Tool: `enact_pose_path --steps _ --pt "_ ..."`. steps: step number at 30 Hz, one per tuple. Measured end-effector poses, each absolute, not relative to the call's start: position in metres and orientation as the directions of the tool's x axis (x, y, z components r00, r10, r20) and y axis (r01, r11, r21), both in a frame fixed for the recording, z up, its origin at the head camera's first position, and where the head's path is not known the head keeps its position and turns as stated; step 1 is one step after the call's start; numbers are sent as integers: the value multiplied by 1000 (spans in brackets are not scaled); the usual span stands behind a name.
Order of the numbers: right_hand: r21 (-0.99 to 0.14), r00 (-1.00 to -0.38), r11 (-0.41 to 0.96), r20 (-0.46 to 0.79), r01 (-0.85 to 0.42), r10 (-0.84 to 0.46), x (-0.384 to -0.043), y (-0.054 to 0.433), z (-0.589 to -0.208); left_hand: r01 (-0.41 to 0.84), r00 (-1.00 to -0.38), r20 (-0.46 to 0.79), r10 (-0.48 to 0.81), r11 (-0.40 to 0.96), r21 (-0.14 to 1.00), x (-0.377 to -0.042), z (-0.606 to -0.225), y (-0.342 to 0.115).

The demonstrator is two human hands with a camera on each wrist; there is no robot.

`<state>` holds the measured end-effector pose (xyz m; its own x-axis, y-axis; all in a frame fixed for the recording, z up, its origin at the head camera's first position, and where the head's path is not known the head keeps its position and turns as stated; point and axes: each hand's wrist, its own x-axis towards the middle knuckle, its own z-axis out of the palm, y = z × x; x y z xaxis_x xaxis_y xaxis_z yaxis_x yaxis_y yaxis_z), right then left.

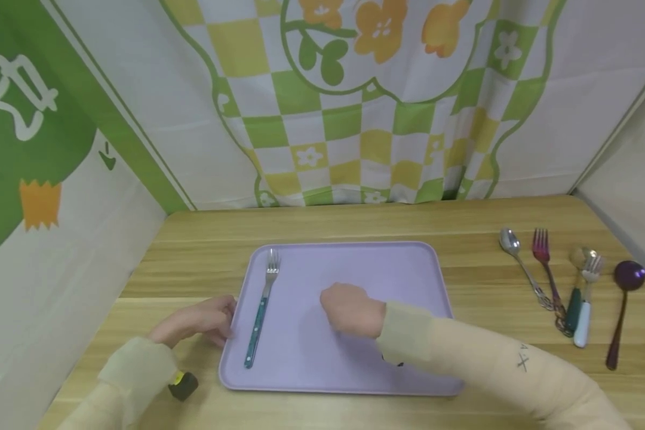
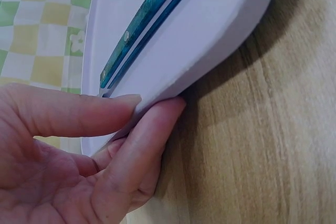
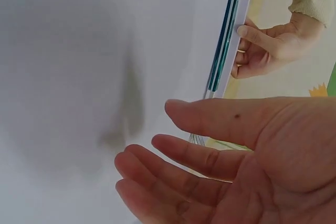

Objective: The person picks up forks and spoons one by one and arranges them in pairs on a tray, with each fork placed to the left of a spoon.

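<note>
We're loving the textures on this one: there's a smooth lavender tray (image 1: 301, 286) with rounded corners and a low raised rim, and on it lies a fork (image 1: 261, 312) with a shiny metal head and a marbled teal handle dotted with silvery rivets. The fork sits lengthwise beside the tray's left rim, tines pointing away from the person. Our left hand (image 1: 204, 319) has that same left rim pinched, thumb on top and fingers tucked round the outside. Our right hand (image 1: 353, 310) hangs over the middle of the tray, fingers loosely bent with a gap to the thumb, nothing in it. Both sleeves are cream with ribbed-looking cuffs, and the right one has dark marks, one like an X. The tray's on a table (image 1: 193, 251) with streaky yellowish wood grain. Off to the right we've got a silver spoon (image 1: 524, 266), a purplish fork (image 1: 550, 280), a green-handled spoon (image 1: 573, 312), a pale-blue-handled fork (image 1: 584, 316) and a dark purple round-bowled spoon (image 1: 629, 276). Behind it all hangs a creased cloth (image 1: 344, 137) in green, yellow and white checks with orange flowers.
</note>
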<state>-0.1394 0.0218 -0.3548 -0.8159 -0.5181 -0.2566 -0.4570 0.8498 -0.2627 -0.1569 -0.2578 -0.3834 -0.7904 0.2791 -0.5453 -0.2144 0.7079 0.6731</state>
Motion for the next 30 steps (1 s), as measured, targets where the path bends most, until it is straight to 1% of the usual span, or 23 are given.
enact_pose_path --steps 4,16,23,27,30 --pt "-259 -820 855 -262 -449 -509 -139 34 -352 -219 -786 -550 282 705 674 -159 -384 -257" --pt "-389 -825 842 -276 -374 -494 -141 78 -336 -213 -782 -549 295 701 680 -159 -381 -257" --pt "-354 -835 873 -317 -335 -449 -148 106 -332 -217 -783 -546 296 694 687 -157 -382 -259" --pt "-339 -832 880 -333 -333 -444 -152 121 -328 -213 -783 -543 304 690 692 -157 -382 -260" --pt "-332 -833 892 -362 -305 -419 -155 133 -324 -222 -783 -549 292 693 686 -156 -382 -259"
